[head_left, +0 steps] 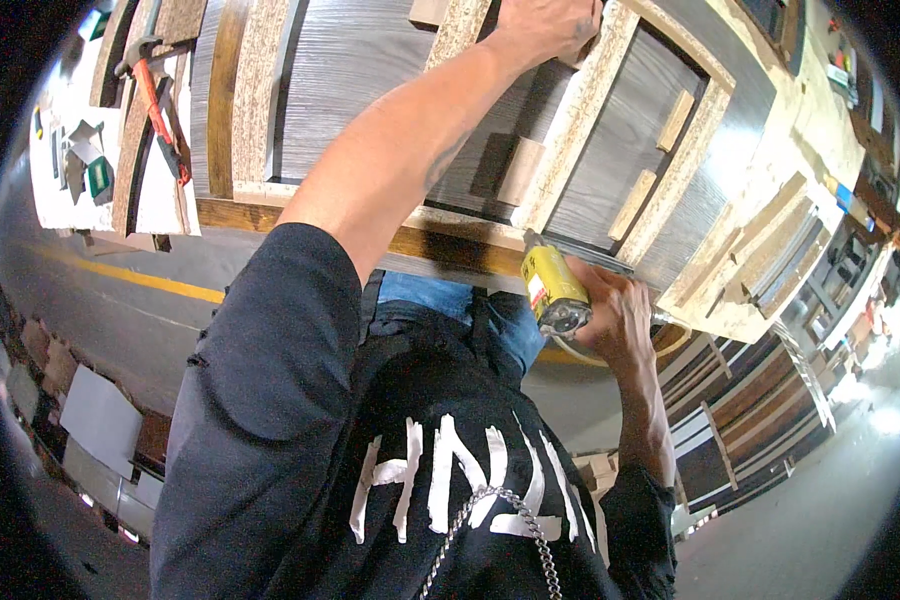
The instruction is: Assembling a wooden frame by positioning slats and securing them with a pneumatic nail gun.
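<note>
Right hand: fingers wrapped round yellow handheld tool, nose at near edge of wooden frame. Left hand across frame, near crossbar, fingers curled; can't tell if gripping anything.

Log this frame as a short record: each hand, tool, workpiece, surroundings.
left hand: at the far part of the work; its grip is unclear
right hand: wrapped around a yellow-and-black handheld tool
tool nose: at the near edge of the work; contact unclear
workpiece: grey wood-grain panel bearing a framework of speckled, pale wooden strips
blocks: small, pale rectangular wooden blocks beside some strips
far left: orange-handled metal hammer lying on brown wooden strips
floor: grey, with a yellow line at left
</note>
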`<action>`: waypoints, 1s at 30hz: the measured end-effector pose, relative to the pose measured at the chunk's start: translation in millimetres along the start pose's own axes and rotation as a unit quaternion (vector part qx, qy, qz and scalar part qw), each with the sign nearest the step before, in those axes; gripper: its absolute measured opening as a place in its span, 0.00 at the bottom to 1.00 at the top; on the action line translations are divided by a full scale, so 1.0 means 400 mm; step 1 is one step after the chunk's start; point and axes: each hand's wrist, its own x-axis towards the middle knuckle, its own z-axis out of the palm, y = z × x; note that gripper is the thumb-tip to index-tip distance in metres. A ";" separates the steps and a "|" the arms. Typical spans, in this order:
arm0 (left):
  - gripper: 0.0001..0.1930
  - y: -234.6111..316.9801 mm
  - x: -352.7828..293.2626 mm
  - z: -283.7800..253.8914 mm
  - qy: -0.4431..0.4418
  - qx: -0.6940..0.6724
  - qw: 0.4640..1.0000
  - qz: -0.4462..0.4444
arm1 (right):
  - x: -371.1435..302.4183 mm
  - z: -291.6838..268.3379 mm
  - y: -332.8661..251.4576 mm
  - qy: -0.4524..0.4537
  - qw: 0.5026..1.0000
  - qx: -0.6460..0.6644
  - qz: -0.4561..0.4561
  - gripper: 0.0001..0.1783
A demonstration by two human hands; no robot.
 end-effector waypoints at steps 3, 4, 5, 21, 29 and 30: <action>0.25 0.007 0.003 -0.001 -0.005 0.003 1.000 0.001 | -0.007 0.018 0.022 0.016 1.000 0.003 0.003 0.34; 0.25 0.011 0.006 0.002 -0.009 0.007 1.000 0.000 | -0.010 0.014 0.025 0.017 1.000 0.001 0.003 0.34; 0.25 0.011 0.005 0.000 -0.008 0.009 1.000 -0.001 | -0.007 0.007 0.015 0.019 1.000 -0.001 -0.002 0.32; 0.25 -0.004 0.001 -0.019 -0.019 -0.020 1.000 -0.005 | 0.019 -0.044 -0.087 -0.030 0.999 -0.013 0.002 0.23; 0.28 0.014 0.005 0.015 -0.022 -0.049 0.999 0.004 | 0.067 0.002 -0.259 -0.008 0.987 -0.087 -0.134 0.38; 0.28 0.019 0.010 0.018 -0.017 -0.052 0.999 0.007 | 0.082 -0.001 -0.272 -0.020 0.983 -0.116 -0.144 0.39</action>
